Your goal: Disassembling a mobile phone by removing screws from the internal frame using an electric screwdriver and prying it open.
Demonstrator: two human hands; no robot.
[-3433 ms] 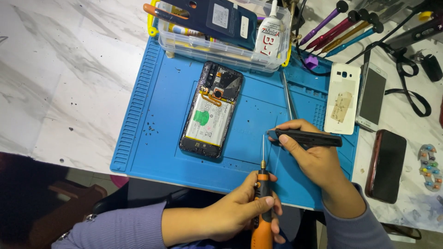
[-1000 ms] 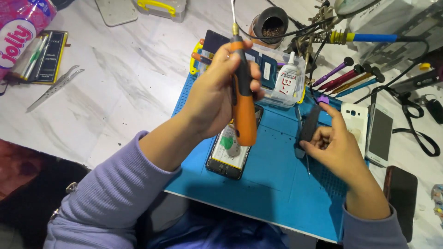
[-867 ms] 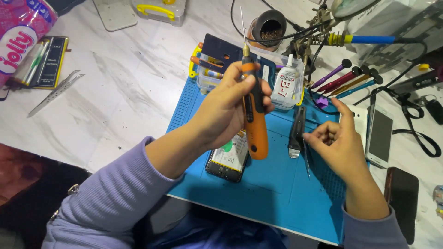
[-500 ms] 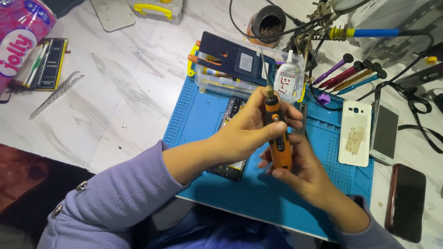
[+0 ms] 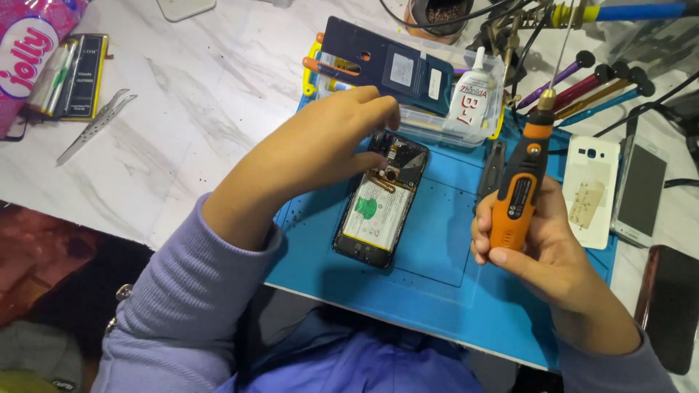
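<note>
One orange screwdriver (image 5: 518, 196) in right hand (image 5: 542, 251); one opened phone (image 5: 380, 200).

Orange electric screwdriver (image 5: 518, 193) was held upright, tilted slightly, bit pointing up, over the right half of the blue mat (image 5: 437, 269). Opened smartphone (image 5: 381, 200) lay back-up near the mat's centre, back cover off, battery and board exposed.
</note>
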